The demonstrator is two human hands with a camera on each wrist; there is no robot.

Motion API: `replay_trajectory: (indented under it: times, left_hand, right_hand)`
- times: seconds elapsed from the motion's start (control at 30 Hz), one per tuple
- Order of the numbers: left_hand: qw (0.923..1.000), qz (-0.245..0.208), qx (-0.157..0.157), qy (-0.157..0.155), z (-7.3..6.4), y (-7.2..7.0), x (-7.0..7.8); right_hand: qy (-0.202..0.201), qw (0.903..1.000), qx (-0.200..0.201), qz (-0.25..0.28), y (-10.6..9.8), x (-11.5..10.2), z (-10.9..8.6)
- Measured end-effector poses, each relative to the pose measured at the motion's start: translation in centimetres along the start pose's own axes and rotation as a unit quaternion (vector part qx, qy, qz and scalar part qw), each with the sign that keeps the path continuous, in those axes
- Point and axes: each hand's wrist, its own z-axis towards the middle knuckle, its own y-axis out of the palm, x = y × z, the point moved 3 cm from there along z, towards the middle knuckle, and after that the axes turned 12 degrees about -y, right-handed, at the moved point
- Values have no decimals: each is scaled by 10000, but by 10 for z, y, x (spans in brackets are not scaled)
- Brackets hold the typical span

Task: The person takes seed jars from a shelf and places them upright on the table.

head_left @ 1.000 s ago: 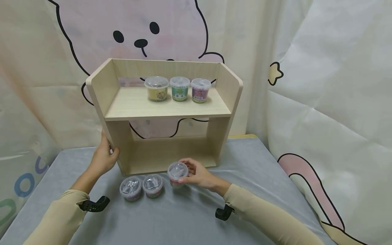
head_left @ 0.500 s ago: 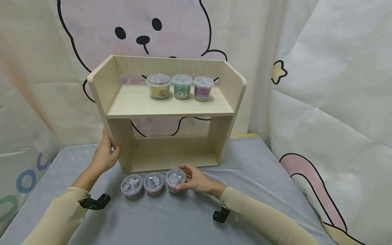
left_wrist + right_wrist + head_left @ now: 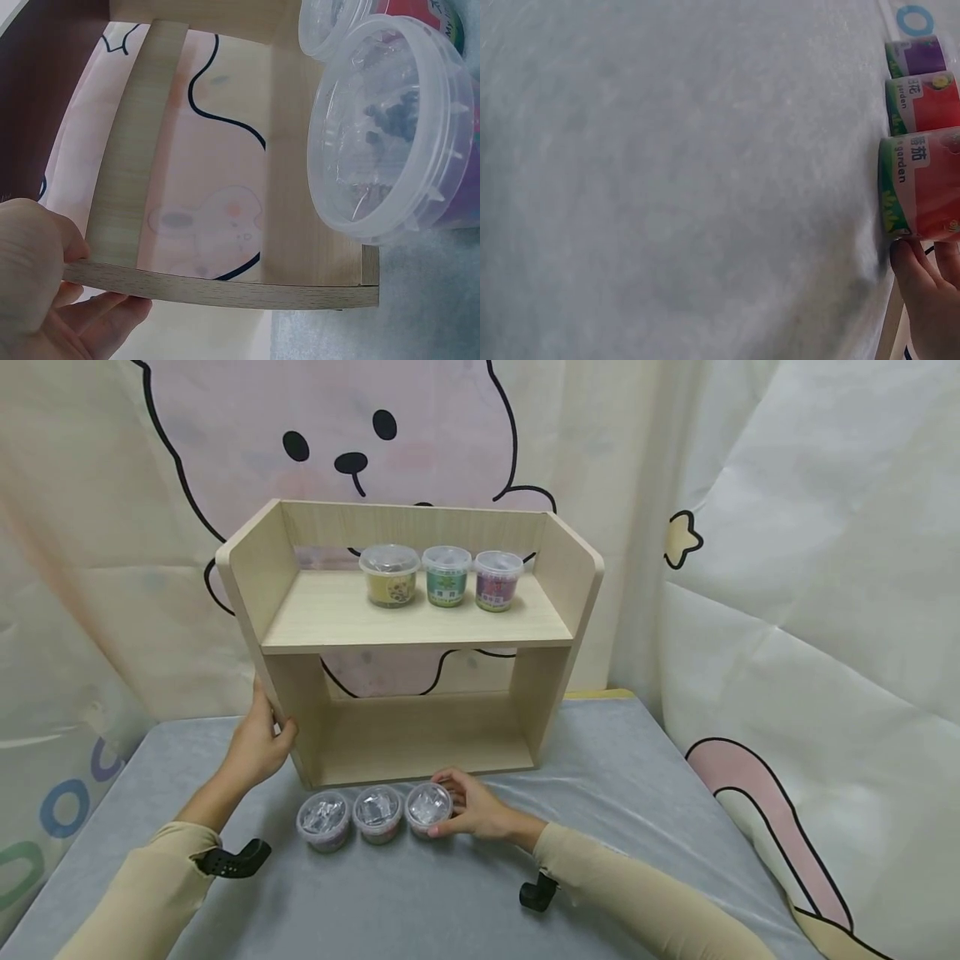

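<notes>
A light wooden two-tier shelf (image 3: 322,618) stands on the table, its left side panel gripped by my left hand (image 3: 258,747). In the left wrist view, the thumb lies inside the panel's edge (image 3: 225,292) and the fingers outside. My right hand (image 3: 483,810) holds a small clear-lidded plastic tub (image 3: 429,803), thumb in front and fingers behind. That tub (image 3: 930,184) has a red and green label in the right wrist view. Beside it, in a row before the shelf, stand a middle tub (image 3: 377,810) and a left tub (image 3: 323,818) with a purple label (image 3: 922,57).
On the upper tier sit a yellow tub (image 3: 390,578), a green tub (image 3: 447,578) and a purple tub (image 3: 496,582). Grey-blue cloth (image 3: 360,902) covers the table. A printed curtain (image 3: 450,427) hangs right behind the shelf.
My right hand has brought its tub left and toward me, closing the gap to the middle tub; the tubs now form a row. My left hand keeps its grip on the shelf.
</notes>
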Motion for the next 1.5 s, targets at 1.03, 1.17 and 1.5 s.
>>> replay_trajectory:
  times: [1.03, 1.17, 1.5]
  left_hand:
    - [9999, 101, -9, -37, -1, 1, 0]
    - [9998, 173, -23, -25, -1, 1, 0]
    - [9998, 172, -30, -28, -2, 1, 0]
  right_hand:
    - [33, 9981, -570, -211, -8, -3, -3]
    - [47, 9974, -554, -462, -16, -11, -3]
    - [-175, 9975, -391, -561, -32, -46, 0]
